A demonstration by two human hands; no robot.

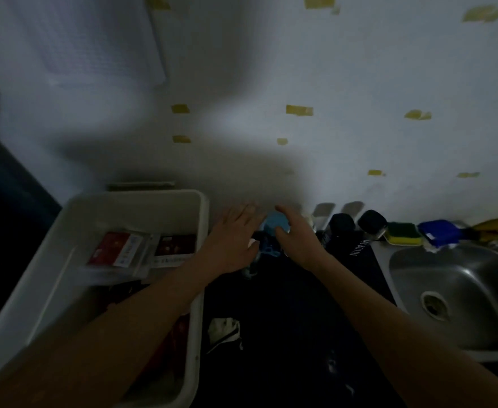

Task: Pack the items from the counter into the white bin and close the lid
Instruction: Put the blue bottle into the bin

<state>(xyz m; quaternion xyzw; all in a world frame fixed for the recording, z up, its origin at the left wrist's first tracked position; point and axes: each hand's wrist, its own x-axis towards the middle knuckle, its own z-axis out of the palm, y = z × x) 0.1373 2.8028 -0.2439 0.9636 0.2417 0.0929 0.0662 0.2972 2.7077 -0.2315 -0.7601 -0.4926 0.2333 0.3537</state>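
Observation:
The white bin (200,219) stands at the left on the dark counter, lid off, with red and dark flat packets (115,248) inside. A blue-topped container (272,223) stands at the back of the counter beside the bin. My left hand (233,240) reaches over the bin's right rim, fingers straight, at the container's left side. My right hand (296,237) comes from the right, with thumb in front and fingers behind the blue top, curling round it. The container's lower body is dark and mostly hidden by my hands.
Two black-capped bottles (341,223) stand to the right against the wall, then a yellow-green sponge (402,234) and a blue object (439,231). A steel sink (453,290) fills the right. A crumpled white scrap (222,328) lies on the dark counter near me.

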